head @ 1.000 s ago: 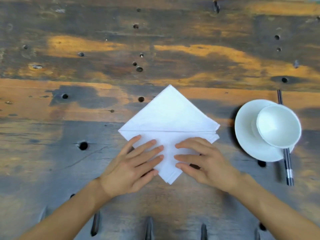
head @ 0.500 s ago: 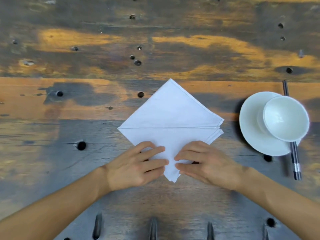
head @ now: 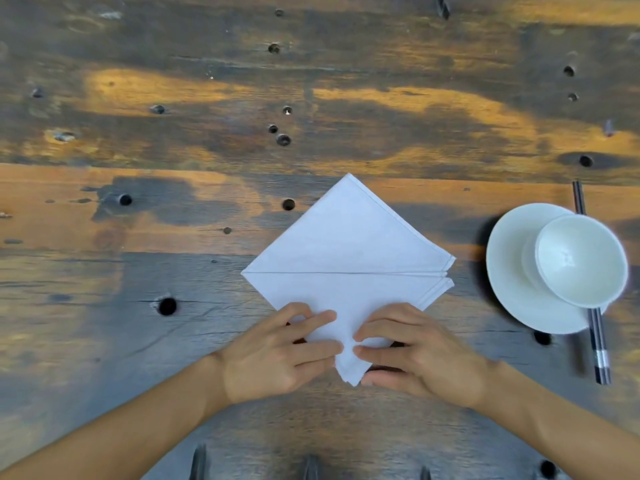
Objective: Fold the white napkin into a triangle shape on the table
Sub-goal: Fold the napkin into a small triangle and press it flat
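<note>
Left grip (head: 277,355) and right grip (head: 419,355) side by side, fingers curled in a pinch, fingertips nearly meeting, bare forearms angled inward.

A single head-worn wide-angle camera looks almost straight down onto the wooden desk (head: 145,368) from close above, with the desk's far side toward the frame's top.

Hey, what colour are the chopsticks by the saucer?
The chopsticks are dark, nearly black, with silver bands near the lower end; the head view shows them.

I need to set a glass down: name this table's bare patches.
Bare wood: left of the napkin, and the far side beyond its top corner. Crowded: the right, with plate, bowl and chopsticks; the near middle, under left hand and right hand.
</note>
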`<state>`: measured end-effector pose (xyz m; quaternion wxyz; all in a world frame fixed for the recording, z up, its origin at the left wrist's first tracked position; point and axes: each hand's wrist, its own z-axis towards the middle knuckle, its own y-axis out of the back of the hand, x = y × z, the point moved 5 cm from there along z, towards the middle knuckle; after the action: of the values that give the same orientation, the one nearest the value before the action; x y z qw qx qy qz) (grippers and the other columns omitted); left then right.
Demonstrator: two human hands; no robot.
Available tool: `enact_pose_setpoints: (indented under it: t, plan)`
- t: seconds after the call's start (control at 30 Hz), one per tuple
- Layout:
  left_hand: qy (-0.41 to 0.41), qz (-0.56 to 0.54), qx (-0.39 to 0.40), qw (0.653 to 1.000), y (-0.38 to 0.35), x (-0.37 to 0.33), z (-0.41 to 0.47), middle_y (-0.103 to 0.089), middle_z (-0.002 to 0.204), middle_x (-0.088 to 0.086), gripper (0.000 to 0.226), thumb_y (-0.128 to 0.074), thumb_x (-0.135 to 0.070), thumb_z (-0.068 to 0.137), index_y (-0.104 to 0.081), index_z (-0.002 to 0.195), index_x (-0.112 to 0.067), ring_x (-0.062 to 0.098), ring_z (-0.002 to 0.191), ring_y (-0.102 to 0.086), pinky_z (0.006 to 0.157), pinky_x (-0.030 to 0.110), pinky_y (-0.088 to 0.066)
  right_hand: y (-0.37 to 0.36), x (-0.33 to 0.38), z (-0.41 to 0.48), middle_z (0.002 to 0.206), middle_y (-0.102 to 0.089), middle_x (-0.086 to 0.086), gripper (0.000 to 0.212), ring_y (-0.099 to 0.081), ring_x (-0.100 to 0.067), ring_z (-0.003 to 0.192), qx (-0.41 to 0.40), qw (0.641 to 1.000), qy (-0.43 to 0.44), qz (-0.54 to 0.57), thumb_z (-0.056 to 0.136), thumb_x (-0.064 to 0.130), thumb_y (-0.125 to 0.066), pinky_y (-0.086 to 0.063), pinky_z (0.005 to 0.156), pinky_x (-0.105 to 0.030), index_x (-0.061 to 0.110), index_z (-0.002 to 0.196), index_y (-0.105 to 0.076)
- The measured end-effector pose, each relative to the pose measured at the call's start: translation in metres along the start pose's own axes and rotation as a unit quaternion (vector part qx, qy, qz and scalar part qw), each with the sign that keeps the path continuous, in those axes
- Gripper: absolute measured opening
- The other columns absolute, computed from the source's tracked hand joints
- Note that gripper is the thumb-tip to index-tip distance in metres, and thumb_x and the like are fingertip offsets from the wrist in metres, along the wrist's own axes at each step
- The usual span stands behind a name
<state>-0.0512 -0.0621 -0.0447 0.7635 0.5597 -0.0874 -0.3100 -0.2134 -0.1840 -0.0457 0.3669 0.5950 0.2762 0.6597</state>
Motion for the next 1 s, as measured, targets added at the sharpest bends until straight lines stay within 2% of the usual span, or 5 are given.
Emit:
enact_pose_setpoints:
  t: [0.23,0.43,0.73,0.9,1.0]
  plan:
    - [0.166,-0.156,-0.013,0.974,0.014,0.024,0.024,-0.068,0.098,0.004,0.017,-0.055,-0.013,0.104,-0.069,0.098,-0.006,0.023,0.079,-0.065,0.072,0.034,-0.053,0.005,0.0,0.005,0.107,-0.071,0.002,0.015,-0.065,-0.016,0.092,-0.042,0.991,-0.1,0.079,0.095,0.016,-0.071,-0.052,0.083,-0.032,0.01,0.108,-0.073]
    - [0.347,-0.215,-0.018,0.913,0.023,0.06,0.027,-0.07,0.095,-0.014,0.032,-0.065,-0.051,0.094,-0.069,0.104,-0.02,0.004,0.086,-0.064,0.077,0.024,-0.05,0.044,-0.014,0.028,0.072,-0.059,0.011,0.015,-0.055,-0.009,0.065,-0.141,0.957,-0.236,0.093,0.099,0.031,-0.059,-0.047,0.063,-0.031,0.02,0.093,-0.067]
    - [0.439,-0.231,0.004,0.868,0.013,0.097,0.028,-0.05,0.062,-0.006,0.021,-0.052,-0.051,0.099,-0.049,0.082,-0.037,0.012,0.061,-0.05,0.057,0.029,-0.041,0.057,-0.054,0.054,0.085,-0.072,0.011,0.019,-0.064,-0.008,0.078,-0.147,0.912,-0.354,0.145,0.085,0.041,-0.077,-0.047,0.069,-0.022,0.025,0.094,-0.072]
    - [0.476,-0.234,0.0,0.848,0.008,0.111,0.026,-0.06,0.062,0.003,0.047,-0.045,-0.061,0.095,-0.065,0.109,-0.02,0.02,0.06,-0.055,0.059,0.035,-0.046,0.053,-0.072,0.042,0.061,-0.059,0.004,0.042,-0.053,-0.013,0.061,-0.157,0.914,-0.373,0.012,0.083,0.058,-0.068,-0.037,0.058,-0.026,0.019,0.07,-0.061]
    - [0.486,-0.235,0.005,0.842,0.005,0.118,0.028,-0.061,0.063,0.002,0.039,-0.048,-0.058,0.095,-0.065,0.097,-0.023,0.021,0.061,-0.055,0.055,0.034,-0.042,0.052,-0.07,0.04,0.05,-0.048,0.0,0.049,-0.049,-0.023,0.048,-0.183,0.919,-0.34,-0.084,0.089,0.056,-0.055,-0.027,0.051,-0.03,0.016,0.062,-0.045]
